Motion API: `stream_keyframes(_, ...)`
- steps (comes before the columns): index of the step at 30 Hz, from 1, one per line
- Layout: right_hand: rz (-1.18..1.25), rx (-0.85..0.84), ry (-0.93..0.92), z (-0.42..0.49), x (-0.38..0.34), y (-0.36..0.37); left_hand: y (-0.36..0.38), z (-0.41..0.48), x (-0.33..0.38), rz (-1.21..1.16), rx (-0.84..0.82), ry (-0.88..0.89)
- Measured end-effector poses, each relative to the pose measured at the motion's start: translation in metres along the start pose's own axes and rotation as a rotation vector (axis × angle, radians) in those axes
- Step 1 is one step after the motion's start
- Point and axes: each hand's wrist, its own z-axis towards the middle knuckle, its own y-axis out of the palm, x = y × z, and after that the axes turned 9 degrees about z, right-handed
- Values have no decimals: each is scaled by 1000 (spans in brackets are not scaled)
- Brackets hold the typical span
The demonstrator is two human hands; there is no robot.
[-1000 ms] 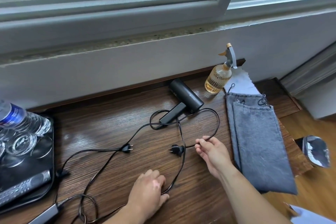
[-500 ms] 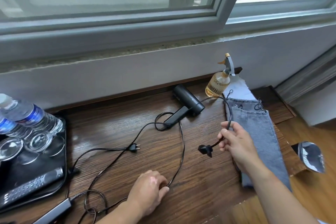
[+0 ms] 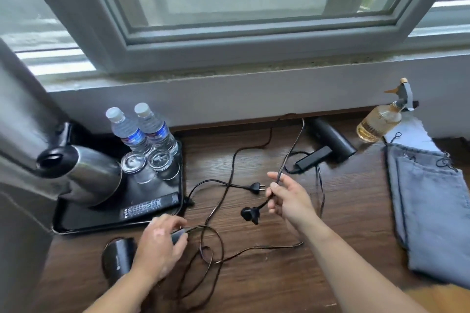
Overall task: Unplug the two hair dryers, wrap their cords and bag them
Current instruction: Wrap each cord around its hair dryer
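Hair dryers, two of them, lie on the wooden table (image 3: 279,274), and both are out of the wall. Two grey cloth bags (image 3: 437,211) lie flat on the right side, well apart from your hands. A black tray (image 3: 76,221) with a kettle, bottles and glasses sits on the left.

You can see the far hair dryer (image 3: 330,140) at the back by the wall, with its handle folded. The near hair dryer (image 3: 117,262) lies at the front left, just beside the tray.

Your left hand (image 3: 157,246) curls round the handle of the near hair dryer. Your right hand (image 3: 290,198) pinches a cord (image 3: 290,150) up in the air. Its plug (image 3: 250,215) hangs just below your fingers. It looks like this cord runs to the far hair dryer, but the lines cross, so you cannot be sure.

The other plug (image 3: 255,188) lies flat on the table, near your right hand.

The cords are mixed up in loops near your left hand. Pick one dryer first. Pull its cord free of the other before you wrap. Make neat, loose loops, and do not tug hard, or the second dryer may slide.
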Motion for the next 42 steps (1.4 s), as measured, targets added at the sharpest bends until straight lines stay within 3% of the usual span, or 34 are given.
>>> stream_keyframes(5, -63, 18, 112, 12, 40, 43, 2, -21, -33, 202, -270, -58)
stream_keyframes(10, 7, 130, 157, 15, 59, 56, 12, -17, -30, 313, -297, -69)
stream_keyframes(14, 107, 215, 132, 14, 53, 50, 14, -11, -36, 243, -340, -21)
stream_keyframes(18, 143, 259, 97, 19, 45, 43, 2, -11, -49, -6, -308, 76)
stream_keyframes(22, 151, 203, 141, 24, 41, 58, -20, -11, -49, -100, -271, 194)
stream_keyframes(29, -85, -48, 383, 16, 43, 95, -35, 1, -38, -133, -226, 206)
stream_keyframes(33, -231, -107, 495, 16, 49, 96, -27, 5, -37, -115, -235, 182)
stream_keyframes(37, -306, -119, 514, 19, 53, 89, -14, 8, -38, -92, -235, 167)
stream_keyframes(42, -173, -73, 458, 22, 59, 79, -10, 3, -31, 60, -103, 163)
